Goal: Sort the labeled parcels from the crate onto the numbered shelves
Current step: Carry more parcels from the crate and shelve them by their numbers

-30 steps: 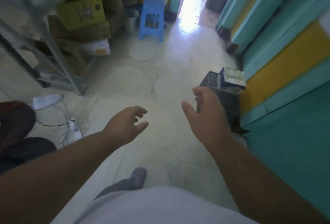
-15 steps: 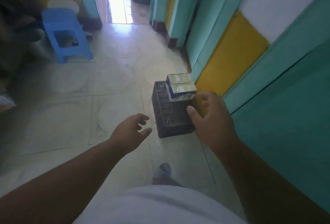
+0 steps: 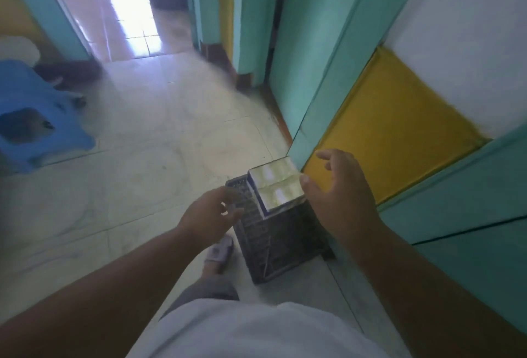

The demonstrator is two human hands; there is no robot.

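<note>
Near edge: white shirt point(image 3: 256, 332), one foot in a sandal point(image 3: 218, 252) on the tile floor point(image 3: 148, 158). Left hand point(image 3: 209, 219) loosely curled, empty, over the crate's left rim. Right hand point(image 3: 339, 195) spread, empty, thumb at the parcel's right edge; contact unclear. Dark slatted crate point(image 3: 281, 246) against the right wall, holding a parcel point(image 3: 275, 186) that sticks out above the rim, long axis near-to-far, shiny top face up. Far left: blue stool point(image 3: 37, 118).

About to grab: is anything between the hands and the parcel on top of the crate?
Nothing visible. The parcel sits exposed atop the crate. The open right hand is just beside it, and the open left hand is over the crate's left edge.
</note>
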